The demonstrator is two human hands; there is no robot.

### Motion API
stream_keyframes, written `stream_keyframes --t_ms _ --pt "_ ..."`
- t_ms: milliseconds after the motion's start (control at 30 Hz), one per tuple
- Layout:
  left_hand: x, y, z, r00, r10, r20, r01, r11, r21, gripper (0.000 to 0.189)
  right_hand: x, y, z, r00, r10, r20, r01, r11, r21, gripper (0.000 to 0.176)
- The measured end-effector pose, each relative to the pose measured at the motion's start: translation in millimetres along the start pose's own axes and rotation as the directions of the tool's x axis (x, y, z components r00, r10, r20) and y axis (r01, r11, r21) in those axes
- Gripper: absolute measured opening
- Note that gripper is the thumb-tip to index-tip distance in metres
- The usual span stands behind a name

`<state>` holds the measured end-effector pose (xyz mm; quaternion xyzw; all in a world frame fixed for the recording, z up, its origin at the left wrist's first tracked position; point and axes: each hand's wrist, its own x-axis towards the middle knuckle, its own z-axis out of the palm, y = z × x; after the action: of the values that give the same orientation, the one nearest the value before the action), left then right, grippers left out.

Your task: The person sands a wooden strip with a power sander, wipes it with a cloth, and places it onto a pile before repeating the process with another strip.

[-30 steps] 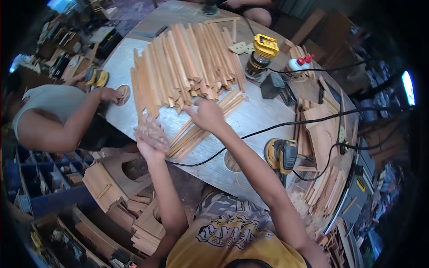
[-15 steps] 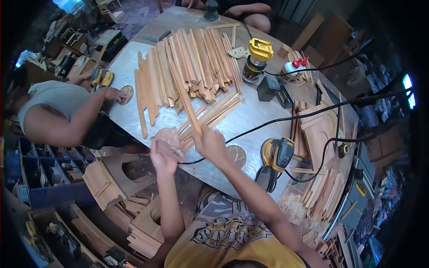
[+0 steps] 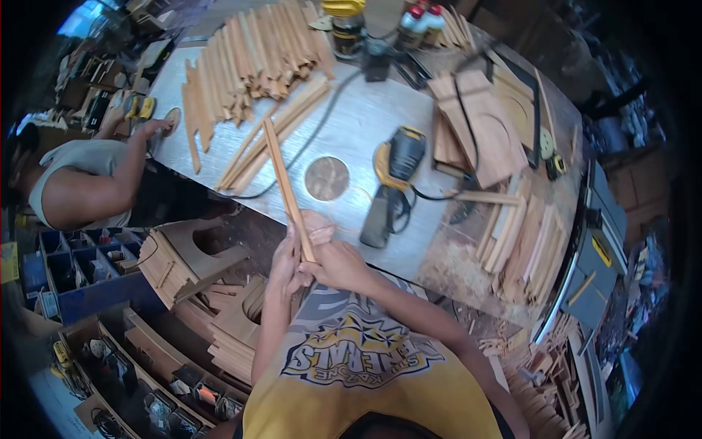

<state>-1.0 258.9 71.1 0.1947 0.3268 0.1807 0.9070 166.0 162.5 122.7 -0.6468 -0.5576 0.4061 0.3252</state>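
Wood strip (image 3: 276,172) slants far-left over near edge of table (image 3: 409,106), near end in right hand (image 3: 338,265), fingers closed on it. Left hand (image 3: 285,265) curls against strip's left side, exact grip hidden; pale disc (image 3: 320,227) shows just right. Sander (image 3: 404,155) farther right, strip pile (image 3: 256,55) far left.

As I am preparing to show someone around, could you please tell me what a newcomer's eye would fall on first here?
Probably the broad spread of wooden strips toward the far left of the table. Next might come the yellow-and-black sander, right of the tabletop's middle, and the single strip near the closest edge, its lower end in the fingers of the right hand.
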Motion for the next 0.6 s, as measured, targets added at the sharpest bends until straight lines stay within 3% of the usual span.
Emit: stream_keyframes --t_ms 33,67,100,133,167,233,267,300,333,367,400,433,467,500,567,600 --pt "-5.4 -7.5 -12.9 0.954 -0.042 0.296 0.101 0.977 -0.188 0.052 -9.4 4.7 2.6 1.000 0.016 -0.008 -0.016 1.000 0.004 0.039" --pt "-10.6 -13.7 -7.4 0.921 -0.013 0.388 0.090 0.980 -0.179 0.051 -16.1 9.6 6.8 0.998 0.051 0.032 -0.053 0.996 0.070 0.038" --pt "-14.6 -23.8 11.6 0.923 -0.006 0.384 0.082 0.980 -0.183 0.051 -22.0 14.0 7.4 0.994 0.071 0.080 -0.081 0.988 0.132 0.037" --pt "-19.5 -35.2 36.4 0.983 0.183 -0.008 -0.183 0.983 0.004 0.050 -30.5 5.5 -4.2 0.993 0.088 0.080 -0.098 0.987 0.127 0.039" --pt "-26.4 -44.7 49.6 0.829 0.424 -0.365 -0.340 0.900 0.273 0.050 -37.6 9.9 -3.4 0.991 0.065 0.114 -0.080 0.988 0.132 0.039" --pt "-35.3 -61.2 34.3 0.789 0.476 -0.389 -0.373 0.873 0.314 0.050 -49.6 18.9 2.8 0.997 0.072 0.013 -0.072 0.928 0.365 0.039" --pt "-35.0 -74.6 10.1 0.755 0.430 -0.496 -0.395 0.901 0.179 0.051 -53.1 19.3 1.8 0.974 0.152 0.169 -0.217 0.842 0.494 0.037" --pt "-38.7 -83.5 -2.7 0.726 0.367 -0.582 -0.423 0.905 0.042 0.051 -56.7 19.0 0.2 0.960 0.157 0.231 -0.256 0.826 0.502 0.034" --pt "-53.0 -78.5 36.2 0.814 0.318 -0.486 -0.350 0.936 0.026 0.056 -62.7 18.0 1.5 0.964 0.133 0.231 -0.232 0.846 0.480 0.035" --pt "-58.5 -83.4 36.8 0.806 0.327 -0.493 -0.360 0.932 0.030 0.056 -66.9 16.8 1.9 0.970 0.116 0.216 -0.204 0.868 0.453 0.036" --pt "-58.3 -87.2 37.2 0.908 0.352 -0.226 -0.395 0.900 -0.184 0.059 -71.0 21.0 8.1 0.971 0.109 0.213 -0.196 0.873 0.447 0.036" --pt "-55.5 -88.4 41.5 0.913 0.402 0.065 -0.347 0.851 -0.393 0.061 -75.6 28.1 16.8 0.995 0.016 0.103 -0.042 0.965 0.259 0.037" --pt "-56.4 -91.7 44.8 0.940 0.337 -0.055 -0.334 0.873 -0.357 0.062 -79.9 35.6 24.3 0.995 -0.095 0.014 0.095 0.995 0.043 0.037" --pt "-54.9 -95.5 43.9 0.941 0.334 -0.045 -0.327 0.872 -0.363 0.062 -84.4 30.0 22.3 0.996 -0.091 0.009 0.091 0.995 0.033 0.037" --pt "-47.8 -103.5 36.2 0.961 0.278 -0.011 -0.277 0.953 -0.127 0.060 -91.8 17.1 17.3 0.999 0.046 -0.001 -0.046 0.996 -0.073 0.038" --pt "-44.9 -107.2 33.5 0.965 0.233 -0.124 -0.225 0.972 0.075 0.060 -93.4 12.5 18.0 0.998 0.054 -0.013 -0.055 0.995 -0.079 0.038"
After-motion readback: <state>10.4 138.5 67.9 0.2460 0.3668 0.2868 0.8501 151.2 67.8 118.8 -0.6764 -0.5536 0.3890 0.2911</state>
